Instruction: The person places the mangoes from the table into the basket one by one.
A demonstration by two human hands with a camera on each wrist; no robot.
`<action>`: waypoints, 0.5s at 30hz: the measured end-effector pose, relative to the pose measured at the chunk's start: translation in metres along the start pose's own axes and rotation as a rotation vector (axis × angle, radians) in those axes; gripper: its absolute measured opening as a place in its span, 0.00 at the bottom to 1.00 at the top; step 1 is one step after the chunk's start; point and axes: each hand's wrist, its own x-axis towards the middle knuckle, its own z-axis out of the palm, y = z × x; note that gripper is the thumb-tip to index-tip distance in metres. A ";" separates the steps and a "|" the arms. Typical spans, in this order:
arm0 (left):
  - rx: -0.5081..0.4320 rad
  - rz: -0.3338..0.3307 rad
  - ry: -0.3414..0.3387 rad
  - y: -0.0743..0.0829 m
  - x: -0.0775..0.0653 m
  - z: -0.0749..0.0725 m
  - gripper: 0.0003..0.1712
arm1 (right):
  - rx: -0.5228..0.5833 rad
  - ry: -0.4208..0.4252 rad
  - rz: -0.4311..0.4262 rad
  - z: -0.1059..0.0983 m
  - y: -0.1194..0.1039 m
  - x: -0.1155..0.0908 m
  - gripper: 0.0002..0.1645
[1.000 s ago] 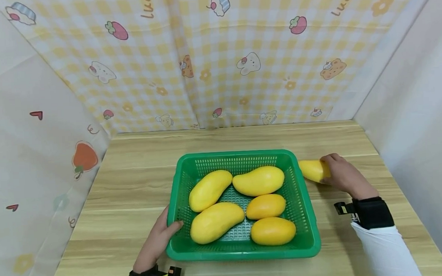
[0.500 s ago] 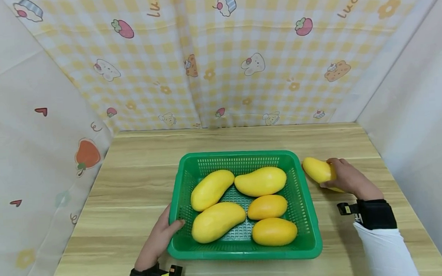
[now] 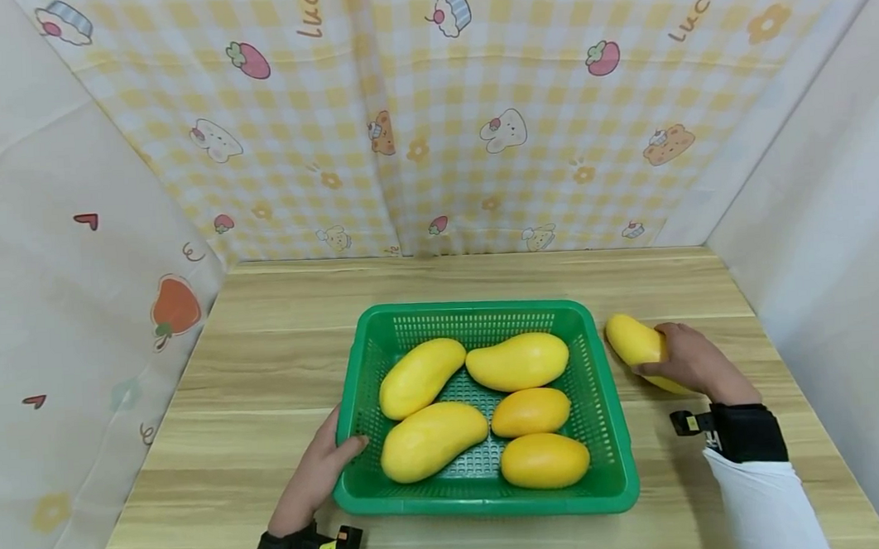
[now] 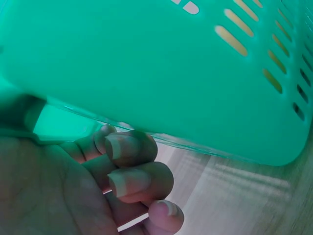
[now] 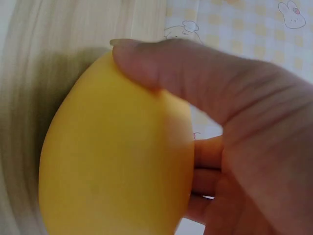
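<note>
My left hand (image 3: 318,463) grips the left rim of a green plastic basket (image 3: 489,508), its thumb over the edge and its fingers outside the wall. In the left wrist view the curled fingers (image 4: 142,181) show below the green wall. Inside the basket lie several yellow mangoes, among them a long one (image 3: 433,441) at front left and a more orange one (image 3: 544,460) at front right. To the right of the basket, my right hand (image 3: 701,364) holds another yellow mango (image 3: 632,339) low at the table. Its thumb lies across the mango (image 5: 112,156) in the right wrist view.
The wooden table (image 3: 278,316) meets a yellow checked cloth (image 3: 433,142) at the back. White cloth walls stand along the left (image 3: 76,310) and right (image 3: 826,246) sides. Black camera straps circle both wrists.
The mango in my right hand has turned to a slant and shifted slightly right, a little off the basket's right rim. My left hand keeps its grip on the basket.
</note>
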 end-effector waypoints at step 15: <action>-0.024 0.013 0.011 0.000 0.001 0.002 0.36 | -0.013 0.192 -0.025 -0.027 -0.012 -0.031 0.47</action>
